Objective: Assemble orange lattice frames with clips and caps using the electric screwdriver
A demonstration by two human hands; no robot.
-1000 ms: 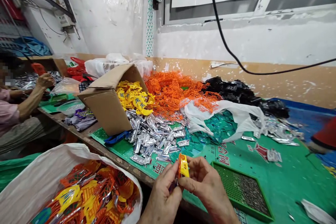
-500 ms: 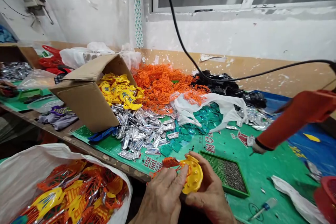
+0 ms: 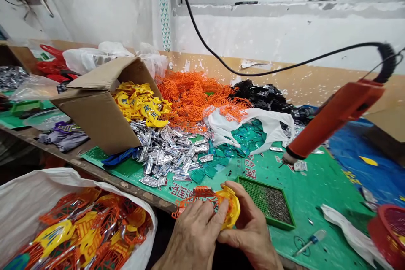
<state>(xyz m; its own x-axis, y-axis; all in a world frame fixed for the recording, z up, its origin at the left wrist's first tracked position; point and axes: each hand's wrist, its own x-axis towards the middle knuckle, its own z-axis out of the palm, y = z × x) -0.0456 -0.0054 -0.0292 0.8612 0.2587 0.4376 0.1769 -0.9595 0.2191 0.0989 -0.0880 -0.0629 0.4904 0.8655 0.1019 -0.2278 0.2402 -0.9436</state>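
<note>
At lower centre, a yellow shell [image 3: 233, 207] is clamped in the grip of the right hand [image 3: 251, 228], seemingly for bracing, and an orange lattice [image 3: 185, 205] is pressed to it by the left hand [image 3: 196, 234]; whether that second grip is closed cannot be told. At lower left, a white sack [image 3: 28, 183] gapes upward; at lower right, a green tray [image 3: 251, 193] is set apparently within reach. Farther right, an orange driver [image 3: 332, 122] is hung by its cable [image 3: 284, 69], presumably to spare the worktop [image 3: 313, 183].
</note>
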